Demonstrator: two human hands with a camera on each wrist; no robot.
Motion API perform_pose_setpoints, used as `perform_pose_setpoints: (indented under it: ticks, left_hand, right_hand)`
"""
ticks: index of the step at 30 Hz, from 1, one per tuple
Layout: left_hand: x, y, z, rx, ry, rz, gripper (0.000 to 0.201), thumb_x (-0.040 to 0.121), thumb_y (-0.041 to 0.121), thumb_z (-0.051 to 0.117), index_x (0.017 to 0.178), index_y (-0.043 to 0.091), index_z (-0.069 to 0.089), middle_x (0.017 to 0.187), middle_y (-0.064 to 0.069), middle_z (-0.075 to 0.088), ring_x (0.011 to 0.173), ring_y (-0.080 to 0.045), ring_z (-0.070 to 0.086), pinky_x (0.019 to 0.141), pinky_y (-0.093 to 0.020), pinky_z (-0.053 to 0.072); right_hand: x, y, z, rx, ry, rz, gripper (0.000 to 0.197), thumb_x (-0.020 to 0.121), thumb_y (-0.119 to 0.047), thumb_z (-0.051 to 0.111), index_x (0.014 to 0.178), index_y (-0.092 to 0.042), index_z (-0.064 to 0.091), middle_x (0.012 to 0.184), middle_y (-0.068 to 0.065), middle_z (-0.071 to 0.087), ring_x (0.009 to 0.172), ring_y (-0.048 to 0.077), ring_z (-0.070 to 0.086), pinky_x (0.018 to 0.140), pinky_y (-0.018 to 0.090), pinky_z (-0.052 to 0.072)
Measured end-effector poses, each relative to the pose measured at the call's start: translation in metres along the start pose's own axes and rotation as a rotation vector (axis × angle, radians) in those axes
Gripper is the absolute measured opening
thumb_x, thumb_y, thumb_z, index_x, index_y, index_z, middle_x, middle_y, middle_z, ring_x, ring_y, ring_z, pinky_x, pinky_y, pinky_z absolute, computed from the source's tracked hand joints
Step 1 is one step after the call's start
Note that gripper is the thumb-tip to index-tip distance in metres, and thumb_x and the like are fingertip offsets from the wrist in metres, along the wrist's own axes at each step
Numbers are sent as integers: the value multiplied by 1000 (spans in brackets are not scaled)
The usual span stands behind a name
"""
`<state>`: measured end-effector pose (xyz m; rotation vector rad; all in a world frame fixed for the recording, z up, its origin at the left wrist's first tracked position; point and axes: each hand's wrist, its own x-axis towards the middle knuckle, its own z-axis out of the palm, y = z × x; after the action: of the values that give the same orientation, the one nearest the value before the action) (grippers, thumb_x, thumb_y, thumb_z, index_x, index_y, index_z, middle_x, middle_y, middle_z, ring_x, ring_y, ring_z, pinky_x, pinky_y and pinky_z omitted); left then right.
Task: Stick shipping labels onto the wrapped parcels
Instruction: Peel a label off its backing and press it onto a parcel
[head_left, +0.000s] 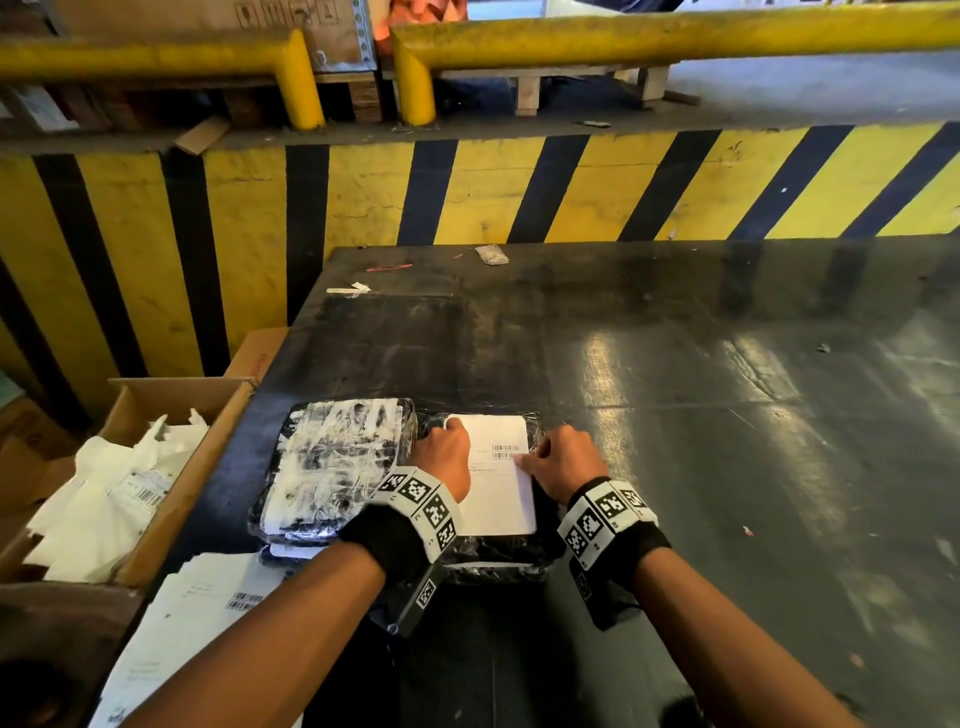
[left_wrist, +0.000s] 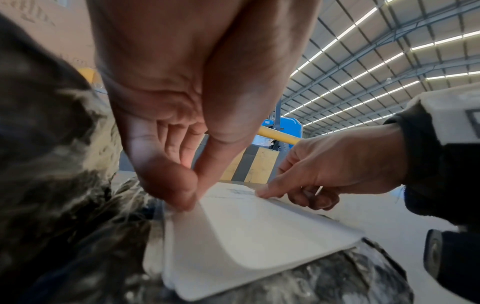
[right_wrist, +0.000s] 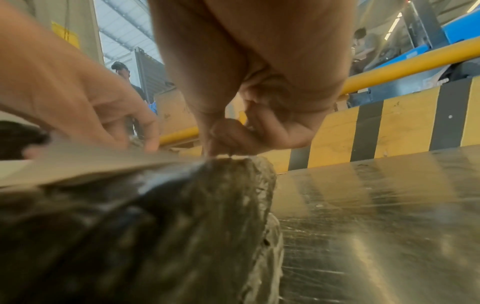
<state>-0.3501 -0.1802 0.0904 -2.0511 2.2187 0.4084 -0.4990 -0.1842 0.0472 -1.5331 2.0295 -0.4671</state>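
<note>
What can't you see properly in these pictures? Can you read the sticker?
Writing on the label: too small in the head view, blurred in the left wrist view.
Label's side edges: head view, covered by the left hand and right hand, which pinch them.
The parcel beneath: head view, mostly hidden by the label and wrists.
The cardboard box: head view, bottom buried under white papers, cut off by the left edge.

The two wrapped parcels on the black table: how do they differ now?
The left parcel shows no label on top; the right parcel carries a white label. The left parcel's wrap is streaked white; the right parcel's looks plain black. The left hand and right hand hold the label's edges on the right parcel; neither grips the left parcel. Both lie flat, side by side.
</note>
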Motion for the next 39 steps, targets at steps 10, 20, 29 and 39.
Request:
perform_pose_setpoints:
  ticks: [10, 20, 29, 39]
  left_hand:
    - [-26, -7, 16, 69, -73, 107, 47, 92, 35, 54, 128, 9, 43, 140, -18, 36, 128, -33, 36, 100, -45, 38]
    - [-62, -15, 54, 20, -87, 165, 82, 90, 60, 37, 149, 16, 1, 156, -21, -7, 144, -34, -6, 114, -46, 16]
    - [-67, -20, 76, 24, -37, 255, 82, 92, 59, 28, 148, 12, -11, 151, -24, -23, 140, -32, -25, 116, -41, -2]
    - [-69, -20, 78, 20, -18, 246, 81, 93, 58, 27, 147, 13, -13, 151, -22, -26, 140, -30, -27, 115, -39, -7]
  right_hand:
    - [-32, 22, 5, 273, -237, -53, 82, 72, -38, 77, 135, -16, 29, 125, 5, 58, 105, 20, 57, 84, 28, 46]
    - [-50, 46, 13, 306, -176, -146, 95, 69, -41, 78, 144, -17, 26, 130, 7, 58, 118, 22, 55, 100, 43, 46]
    - [-67, 33, 7, -508, -74, -513, 63, 95, -49, 35, 148, -21, 15, 158, -2, 9, 146, 17, 2, 116, 39, 0]
    - [-10, 7, 8, -525, -111, -331, 51, 100, -36, 23, 147, -17, 22, 157, -2, 18, 146, 14, 7, 115, 46, -5]
